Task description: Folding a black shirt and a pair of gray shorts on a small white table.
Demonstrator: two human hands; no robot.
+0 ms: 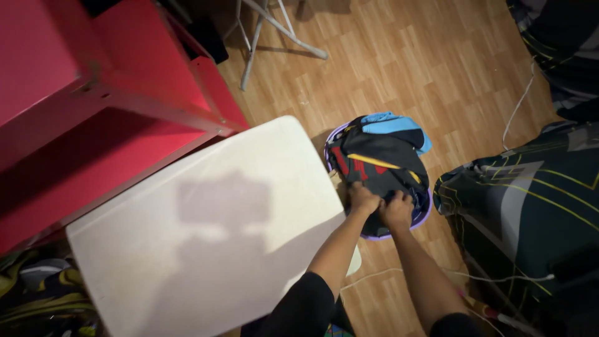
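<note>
Wooden floor (399,56), basket (422,218) mostly under clothes (380,165)

Both hands, the left hand (364,198) and the right hand (397,210), are down in a purple basket (423,218) packed full of dark clothes (380,163), so there is no spare room inside it. On its left the basket sits tight against the edge of the white counter (206,231), whose top is bare and open to pass over. On its right a dark patterned bedcover (530,206) comes close, leaving only a narrow strip of wooden floor (399,68). Beyond the basket the floor lies open up to the white metal stand legs (274,31). A white cable (518,106) trails across the floor to the right, and a red shelf unit (106,93) closes off the far left
</note>
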